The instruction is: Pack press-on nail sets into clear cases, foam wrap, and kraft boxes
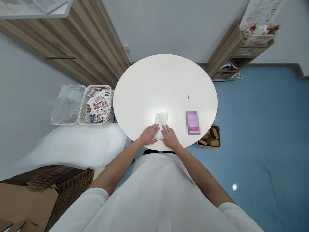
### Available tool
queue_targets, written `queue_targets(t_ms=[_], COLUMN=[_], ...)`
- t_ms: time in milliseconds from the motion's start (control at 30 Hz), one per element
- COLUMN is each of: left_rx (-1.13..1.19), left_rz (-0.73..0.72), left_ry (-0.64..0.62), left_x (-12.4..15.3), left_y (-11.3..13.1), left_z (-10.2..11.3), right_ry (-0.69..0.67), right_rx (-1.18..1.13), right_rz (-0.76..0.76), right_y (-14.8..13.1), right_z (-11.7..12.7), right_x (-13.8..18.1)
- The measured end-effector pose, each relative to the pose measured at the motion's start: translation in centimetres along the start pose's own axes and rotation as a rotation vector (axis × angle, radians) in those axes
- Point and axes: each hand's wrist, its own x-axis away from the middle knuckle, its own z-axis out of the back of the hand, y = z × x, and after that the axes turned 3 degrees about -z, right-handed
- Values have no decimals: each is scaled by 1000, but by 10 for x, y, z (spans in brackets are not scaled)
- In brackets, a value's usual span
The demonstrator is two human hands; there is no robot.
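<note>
Both hands lie on a white wrap [162, 118], which sits on the oval white table [164, 74] near the rim closest to the person, a narrow strip of tabletop separating it from that edge. The left hand [149, 134] is spread flat, palm down, fingertips over the wrap's left side and thumb by its lower edge; the right hand [170, 138] is likewise flat and spread, fingertips on the wrap's right side. The 2 hands are just apart, with part of the wrap showing between them. Whether anything is inside the wrap, I cannot tell. Past its far edge, white tabletop runs to the far rim, leaving ample room forward and to the left. To the right, room is shorter: a pink-and-purple item [192, 120], blurred out, lies between the right hand and the right rim, apart from both. Off the table's left edge stand 2 white baskets, the nearer basket [111, 111] full of printed cards close against the rim, the farther basket [65, 124] holding clear plastic. White sheets [89, 141] spread below them. A carton [220, 137] of small brown boxes sits off the right edge, on the blue floor [256, 129].
</note>
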Motion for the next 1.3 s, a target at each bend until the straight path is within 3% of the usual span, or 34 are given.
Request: queue_targets(t_ms=[133, 300, 533, 667, 800, 933, 1067, 1300], left_rx=[76, 136, 77, 115, 201, 309, 393, 540], left_rz=[-18, -143, -148, -112, -86, -4, 138, 332], left_ry=[20, 89, 29, -26, 15, 82, 113, 244], left_x=[-5, -9, -18, -5, 22, 33, 27, 17], left_y=[-6, -17, -14, -5, 1, 4, -2, -14], left_z=[1, 1, 13, 21, 13, 3, 0, -11], right_ry=[-19, -89, -114, -123, -139, -121, -43, 58], right_rx=[-24, -8, -16, -106, -238, -376, -490, -420], right_rz=[-3, 23, 23, -72, -128, -205, -392, -598], right_y=[-6, 0, 3, -12, -31, -38, -37, -32], right_z=[8, 11, 13, 16, 15, 12, 9, 1], right_x=[1, -4, -14, -7, 13, 20, 8, -12])
